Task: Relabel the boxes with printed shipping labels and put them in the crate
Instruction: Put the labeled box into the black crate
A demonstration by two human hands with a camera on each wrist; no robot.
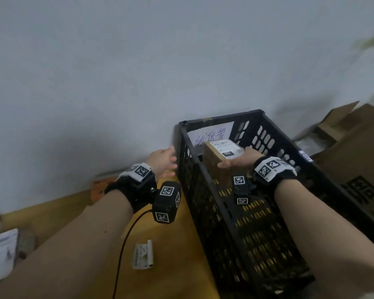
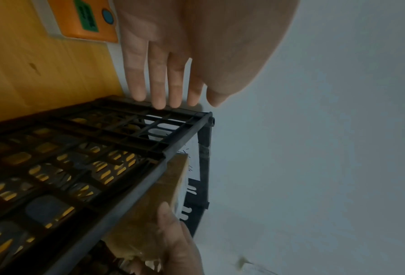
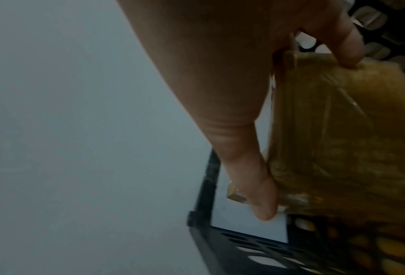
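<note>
My right hand [image 1: 235, 161] grips a small brown cardboard box [image 1: 216, 162] wrapped in clear tape, a white printed label [image 1: 227, 148] on its top face. It holds the box inside the far end of the black perforated plastic crate [image 1: 257, 212], between thumb and fingers [image 3: 265, 201]. The box [image 3: 338, 139] fills the right wrist view, with the crate wall [image 3: 243, 247] below. My left hand [image 1: 163, 161] hovers open just left of the crate's far corner, straight fingers [image 2: 158, 78] pointing at the crate rim [image 2: 173, 148]. The box [image 2: 149, 214] shows behind that rim.
A white sheet with handwriting [image 1: 209, 134] hangs inside the crate's far wall. A curled label strip [image 1: 143, 254] and a red cable [image 1: 121, 244] lie on the yellow wooden table [image 1: 175, 244]. Cardboard boxes [image 1: 358, 152] stand right of the crate; an orange item [image 2: 83, 20] lies by the wall.
</note>
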